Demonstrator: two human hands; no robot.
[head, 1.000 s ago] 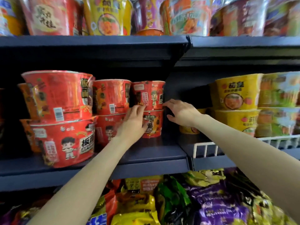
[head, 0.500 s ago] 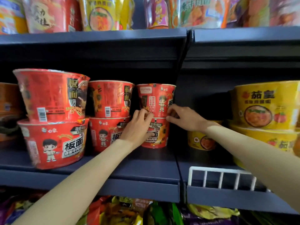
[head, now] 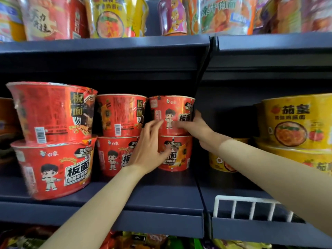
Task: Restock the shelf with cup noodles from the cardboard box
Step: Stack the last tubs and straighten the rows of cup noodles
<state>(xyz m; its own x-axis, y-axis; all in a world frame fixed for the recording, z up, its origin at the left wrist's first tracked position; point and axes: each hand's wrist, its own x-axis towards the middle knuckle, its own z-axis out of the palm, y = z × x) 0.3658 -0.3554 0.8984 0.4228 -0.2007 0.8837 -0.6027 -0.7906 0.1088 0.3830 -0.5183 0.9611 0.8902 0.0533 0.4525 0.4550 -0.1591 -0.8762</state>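
From my feed, the cardboard box is nowhere in the frame, and the back of the shelf (head: 125, 196) is lost in shadow behind the cups. The fingers of both hands are smeared by motion blur, so I cannot tell exactly where each fingertip lands. At the centre of the frame stands a stack of two red noodle cups, the upper cup (head: 171, 114) sitting on the lower cup (head: 177, 153), close against the dark divider. My left hand (head: 149, 150) reaches up from the lower left, palm forward, fingers spread and fairly straight, lying across the lower cup with the fingertips up at the base of the upper one. My right hand (head: 195, 129) comes in from the lower right, fingers curled round the upper cup's right side near its base; part of it is hidden behind the cup's edge. Left of centre are two more red stacks (head: 53, 141). At the right edge, yellow cups (head: 294, 123) are cut off by the frame, and another yellow cup (head: 220, 162) is partly hidden behind my right forearm.
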